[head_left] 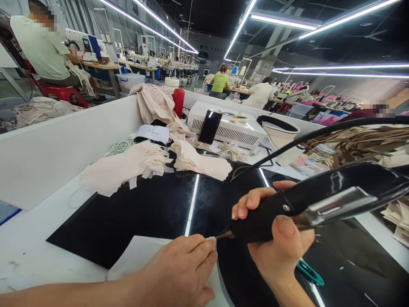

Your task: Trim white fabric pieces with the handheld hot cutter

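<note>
1. Your right hand (275,238) is closed around the black heat tool (319,200), its tip near the left fingertips (207,245).
2. Your left hand (179,273) lies flat, fingers extended, holding nothing, on white fabric (137,256) near you.
3. The glossy black counter (143,213) carries cream fabric stacks (128,166) farther off; sewing stations fill the far room.

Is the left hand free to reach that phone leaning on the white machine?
Probably not without stretching: the left hand rests flat on white paper, and fabric stacks lie between it and the distant phone.
</note>
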The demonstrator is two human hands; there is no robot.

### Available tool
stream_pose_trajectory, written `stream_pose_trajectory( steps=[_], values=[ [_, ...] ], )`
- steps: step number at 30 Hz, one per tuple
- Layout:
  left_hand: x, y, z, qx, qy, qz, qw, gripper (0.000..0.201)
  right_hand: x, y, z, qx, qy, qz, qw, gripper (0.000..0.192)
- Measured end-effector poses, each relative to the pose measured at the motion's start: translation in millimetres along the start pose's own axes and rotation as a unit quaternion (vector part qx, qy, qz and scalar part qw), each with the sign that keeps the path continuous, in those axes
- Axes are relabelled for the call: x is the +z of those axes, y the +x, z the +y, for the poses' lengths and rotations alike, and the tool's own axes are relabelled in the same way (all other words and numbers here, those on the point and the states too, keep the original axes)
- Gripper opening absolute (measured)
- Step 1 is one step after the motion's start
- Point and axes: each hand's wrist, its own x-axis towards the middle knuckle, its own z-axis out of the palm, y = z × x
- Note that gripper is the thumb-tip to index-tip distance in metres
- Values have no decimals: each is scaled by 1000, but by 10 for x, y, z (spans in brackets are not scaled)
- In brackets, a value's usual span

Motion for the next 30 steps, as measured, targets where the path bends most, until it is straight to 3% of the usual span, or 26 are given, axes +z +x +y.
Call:
stream_pose_trajectory(
  steps=[10,19,30],
  values=[
    [-18,27,-39,-6,3,20,1000,40,41,36,-61,8,15,39,999,40],
    [-12,24,-6,4,14,-8,1000,43,25,-13,-14,4,3,15,1000,40],
    [11,-6,-3,-3,10,10,1000,38,68,35,-72,-3,13,39,999,41]
  ],
)
